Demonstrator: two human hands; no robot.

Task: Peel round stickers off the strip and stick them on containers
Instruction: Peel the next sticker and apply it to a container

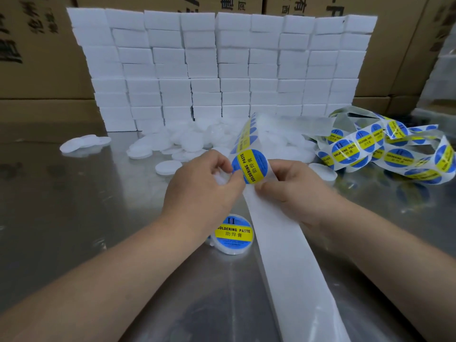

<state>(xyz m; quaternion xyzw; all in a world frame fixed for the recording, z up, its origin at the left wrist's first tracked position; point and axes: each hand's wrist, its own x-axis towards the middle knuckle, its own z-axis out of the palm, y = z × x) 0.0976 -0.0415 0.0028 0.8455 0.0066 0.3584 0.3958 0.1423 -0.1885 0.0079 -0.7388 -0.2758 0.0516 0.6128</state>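
A round blue and yellow "SOLDERING PASTE" sticker point(250, 166) sits on the white backing strip point(283, 255), which runs from the table's near edge up between my hands. My left hand point(204, 186) pinches the sticker's left edge and also holds a small white round container point(220, 177), mostly hidden by the fingers. My right hand point(288, 183) grips the strip just right of and below the sticker. A white container bearing a sticker point(234, 234) lies on the metal table under my left wrist.
A pile of bare white round containers point(187, 141) lies mid-table before a wall of stacked white boxes point(222, 70). The sticker strip's coiled length point(385, 149) lies at the right. Cardboard cartons point(37, 45) stand behind.
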